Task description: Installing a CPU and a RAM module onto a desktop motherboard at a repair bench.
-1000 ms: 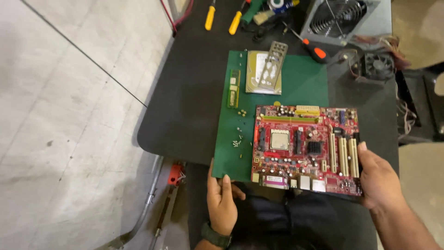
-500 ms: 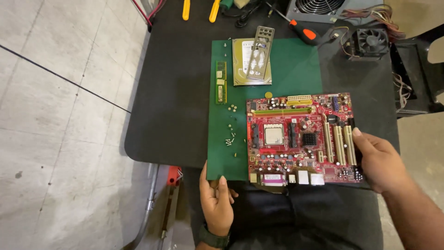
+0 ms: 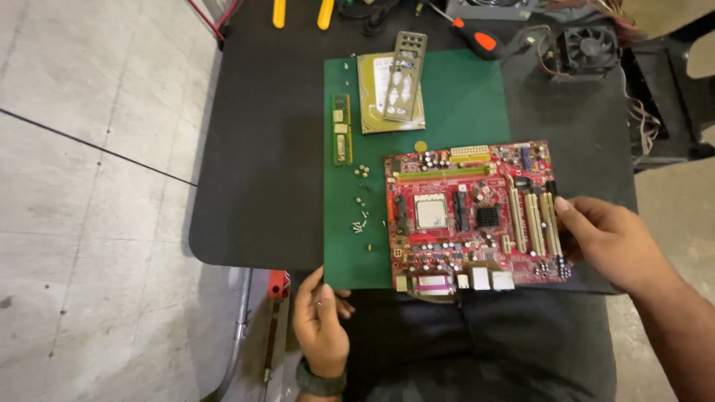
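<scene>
A red computer motherboard [image 3: 473, 212] lies flat on the right part of a green work mat [image 3: 462, 97]. My right hand [image 3: 607, 238] grips the board's right edge, fingers on the card slots. My left hand [image 3: 320, 324] is at the mat's near left corner, its fingertips touching that edge, holding nothing. Several small screws [image 3: 361, 205] are scattered on the mat left of the board. A green memory stick [image 3: 341, 129] lies along the mat's left side.
A metal port shield [image 3: 404, 67] rests on a flat drive [image 3: 376, 112] at the mat's far side. A cooling fan [image 3: 585, 48], an orange-handled screwdriver [image 3: 477, 39] and yellow tool handles [image 3: 302, 11] lie farther back on the black table [image 3: 261, 171]. Tiled floor is on the left.
The view has shifted, so the table sits lower and more centred. My right hand stays on the board's right edge; my left hand stays at the mat's near corner.
</scene>
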